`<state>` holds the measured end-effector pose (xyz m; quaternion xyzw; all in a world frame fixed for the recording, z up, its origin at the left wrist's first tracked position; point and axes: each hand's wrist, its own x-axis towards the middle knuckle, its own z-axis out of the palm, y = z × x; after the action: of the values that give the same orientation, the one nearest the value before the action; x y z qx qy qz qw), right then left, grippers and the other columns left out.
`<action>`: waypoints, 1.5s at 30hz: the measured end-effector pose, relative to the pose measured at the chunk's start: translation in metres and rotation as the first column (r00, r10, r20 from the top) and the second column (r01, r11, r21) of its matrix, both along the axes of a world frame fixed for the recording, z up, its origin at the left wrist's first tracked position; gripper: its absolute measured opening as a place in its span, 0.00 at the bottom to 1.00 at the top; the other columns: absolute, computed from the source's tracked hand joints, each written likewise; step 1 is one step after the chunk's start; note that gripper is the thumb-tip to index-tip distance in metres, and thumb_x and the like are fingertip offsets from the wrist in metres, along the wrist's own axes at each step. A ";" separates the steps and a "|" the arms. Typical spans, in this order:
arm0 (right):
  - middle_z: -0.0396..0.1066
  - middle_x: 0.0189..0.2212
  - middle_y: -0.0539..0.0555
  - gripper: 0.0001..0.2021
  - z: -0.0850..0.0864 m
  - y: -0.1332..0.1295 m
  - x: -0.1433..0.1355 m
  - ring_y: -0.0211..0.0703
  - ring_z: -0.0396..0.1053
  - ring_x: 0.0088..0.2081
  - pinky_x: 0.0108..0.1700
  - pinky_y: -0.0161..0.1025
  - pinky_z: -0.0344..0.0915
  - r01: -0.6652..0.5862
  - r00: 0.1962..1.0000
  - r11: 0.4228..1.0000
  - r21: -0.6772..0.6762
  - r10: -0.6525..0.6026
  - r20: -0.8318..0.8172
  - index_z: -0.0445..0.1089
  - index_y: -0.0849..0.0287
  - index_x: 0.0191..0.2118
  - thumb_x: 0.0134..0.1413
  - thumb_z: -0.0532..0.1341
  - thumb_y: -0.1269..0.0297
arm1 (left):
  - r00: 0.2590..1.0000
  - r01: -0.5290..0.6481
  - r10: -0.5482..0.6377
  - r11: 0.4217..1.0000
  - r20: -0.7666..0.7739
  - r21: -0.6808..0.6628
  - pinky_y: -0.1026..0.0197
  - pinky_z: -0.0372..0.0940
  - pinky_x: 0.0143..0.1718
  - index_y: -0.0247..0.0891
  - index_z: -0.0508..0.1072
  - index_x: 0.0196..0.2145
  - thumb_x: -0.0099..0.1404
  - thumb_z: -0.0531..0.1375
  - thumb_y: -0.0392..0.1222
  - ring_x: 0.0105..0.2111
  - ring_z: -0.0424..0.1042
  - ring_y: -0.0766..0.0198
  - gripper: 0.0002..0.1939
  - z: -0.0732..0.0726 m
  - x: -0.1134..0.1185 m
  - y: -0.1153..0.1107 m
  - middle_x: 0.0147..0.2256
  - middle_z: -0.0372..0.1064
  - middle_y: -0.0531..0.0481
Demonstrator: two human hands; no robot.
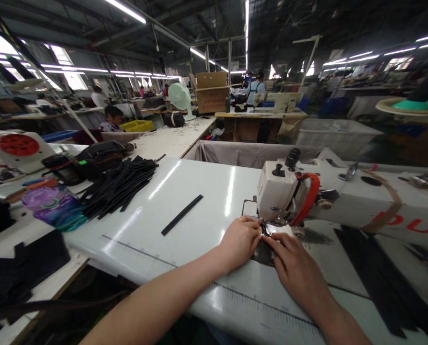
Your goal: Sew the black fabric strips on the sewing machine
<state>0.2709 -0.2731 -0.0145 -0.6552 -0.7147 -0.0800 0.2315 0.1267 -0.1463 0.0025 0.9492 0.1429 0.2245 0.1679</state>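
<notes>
A white sewing machine (276,194) stands at the right of the pale work table (214,187). Right at its presser foot, a small piece of black fabric (263,254) lies on the machine bed, partly covered by my fingers. My left hand (241,242) has its fingers curled on the fabric's left edge. From the right, my right hand (291,254) grips the same piece between thumb and fingers, its fingertips near the needle. The needle itself is hard to make out. A single black strip (182,214) rests on the table left of my hands.
A heap of black strips (124,184) lies at the table's left, beside a purple-and-teal bag (54,206). Long black fabric pieces (382,278) lie right of my right hand. Behind the table hangs a grey cloth bin (231,152). Other people sit farther back.
</notes>
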 end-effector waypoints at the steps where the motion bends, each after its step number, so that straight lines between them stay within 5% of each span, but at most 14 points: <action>1: 0.67 0.45 0.59 0.19 0.000 0.000 0.000 0.52 0.66 0.45 0.47 0.51 0.70 0.002 1.000 1.000 -0.002 -0.002 -0.001 0.68 0.60 0.53 0.58 0.50 0.75 | 1.000 0.002 -0.002 1.000 -0.013 0.009 0.57 0.64 0.52 0.34 0.74 0.31 0.68 0.54 0.32 0.44 0.72 0.59 0.11 0.001 0.000 0.000 0.37 0.76 0.47; 14: 0.68 0.44 0.59 0.19 0.004 -0.001 -0.002 0.51 0.67 0.45 0.46 0.49 0.70 0.003 1.000 0.999 0.034 -0.003 -0.015 0.70 0.58 0.51 0.57 0.51 0.75 | 0.998 0.004 -0.002 0.999 -0.067 0.037 0.58 0.64 0.51 0.35 0.75 0.30 0.68 0.54 0.33 0.42 0.72 0.59 0.12 0.007 -0.001 -0.001 0.37 0.76 0.46; 19: 0.68 0.45 0.59 0.17 0.003 -0.002 -0.002 0.51 0.67 0.44 0.46 0.50 0.70 -0.014 1.000 1.000 0.027 0.015 -0.028 0.70 0.59 0.50 0.58 0.51 0.75 | 0.994 -0.089 0.090 0.996 -0.066 0.021 0.58 0.66 0.49 0.36 0.77 0.35 0.65 0.58 0.32 0.43 0.71 0.58 0.08 0.005 0.010 0.033 0.39 0.75 0.47; 24: 0.68 0.45 0.58 0.17 0.000 -0.002 -0.001 0.51 0.67 0.45 0.47 0.50 0.69 -0.014 0.999 0.999 0.039 0.016 -0.044 0.70 0.57 0.49 0.58 0.51 0.75 | 0.985 0.149 -0.125 0.965 -0.118 0.216 0.54 0.59 0.58 0.38 0.77 0.39 0.66 0.59 0.36 0.52 0.66 0.57 0.06 0.001 0.028 0.075 0.48 0.71 0.45; 28: 0.68 0.44 0.59 0.18 -0.001 -0.003 0.000 0.51 0.68 0.45 0.47 0.51 0.70 -0.010 0.999 0.998 0.067 0.013 -0.035 0.71 0.58 0.48 0.57 0.51 0.75 | 0.976 0.123 -0.052 0.935 -0.212 0.333 0.46 0.51 0.62 0.39 0.75 0.38 0.67 0.58 0.35 0.54 0.64 0.56 0.06 0.021 0.017 0.089 0.45 0.73 0.48; 32: 0.70 0.43 0.59 0.15 0.005 -0.004 -0.004 0.51 0.69 0.45 0.47 0.50 0.71 -0.023 0.999 0.991 0.135 0.028 -0.041 0.71 0.58 0.47 0.59 0.50 0.74 | 0.909 -0.029 0.172 0.934 -0.379 0.355 0.49 0.60 0.55 0.34 0.74 0.33 0.66 0.56 0.29 0.41 0.72 0.56 0.08 0.049 -0.008 0.066 0.32 0.74 0.44; 35: 0.70 0.46 0.59 0.14 0.011 -0.003 -0.012 0.48 0.70 0.47 0.48 0.45 0.71 -0.056 0.994 0.980 0.192 0.073 -0.082 0.69 0.59 0.49 0.63 0.51 0.71 | 0.850 -0.169 0.299 0.934 -0.434 0.314 0.51 0.67 0.40 0.30 0.73 0.28 0.63 0.54 0.25 0.35 0.73 0.51 0.10 0.052 -0.017 0.023 0.30 0.73 0.37; 38: 0.71 0.48 0.59 0.15 0.012 -0.002 -0.019 0.46 0.71 0.48 0.49 0.42 0.71 -0.103 0.992 0.970 0.222 0.115 -0.045 0.67 0.59 0.53 0.65 0.50 0.69 | 0.859 -0.129 0.214 0.969 -0.465 0.208 0.56 0.70 0.35 0.31 0.73 0.35 0.62 0.55 0.27 0.32 0.74 0.54 0.08 0.040 -0.019 -0.020 0.32 0.74 0.40; 41: 0.73 0.45 0.59 0.14 0.010 -0.003 -0.022 0.45 0.72 0.46 0.47 0.41 0.72 -0.124 0.992 0.968 0.220 0.119 0.037 0.66 0.61 0.52 0.66 0.49 0.71 | 0.936 -0.131 0.066 0.977 -0.346 -0.166 0.55 0.70 0.41 0.31 0.71 0.39 0.60 0.56 0.30 0.37 0.74 0.54 0.09 0.031 -0.019 -0.040 0.37 0.73 0.39; 43: 0.74 0.43 0.60 0.13 0.009 -0.006 -0.021 0.45 0.73 0.44 0.47 0.41 0.71 -0.137 0.988 0.963 0.232 0.117 0.098 0.67 0.62 0.50 0.65 0.49 0.73 | 0.970 -0.128 -0.006 0.837 -0.244 -0.532 0.57 0.70 0.38 0.34 0.70 0.37 0.62 0.54 0.33 0.34 0.74 0.58 0.07 0.030 -0.019 -0.040 0.34 0.73 0.44; 45: 0.74 0.44 0.61 0.13 0.010 -0.009 -0.019 0.46 0.72 0.45 0.49 0.42 0.70 -0.163 0.980 0.953 0.255 0.126 0.155 0.68 0.63 0.48 0.64 0.50 0.74 | 0.988 -0.105 -0.038 0.553 -0.151 -0.827 0.60 0.69 0.34 0.35 0.67 0.33 0.65 0.51 0.33 0.27 0.72 0.64 0.06 0.033 -0.018 -0.035 0.28 0.71 0.49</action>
<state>0.2521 -0.2817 -0.0042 -0.5567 -0.7578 -0.2030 0.2734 0.1086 -0.1813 0.0351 0.7682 0.2623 0.0608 0.5809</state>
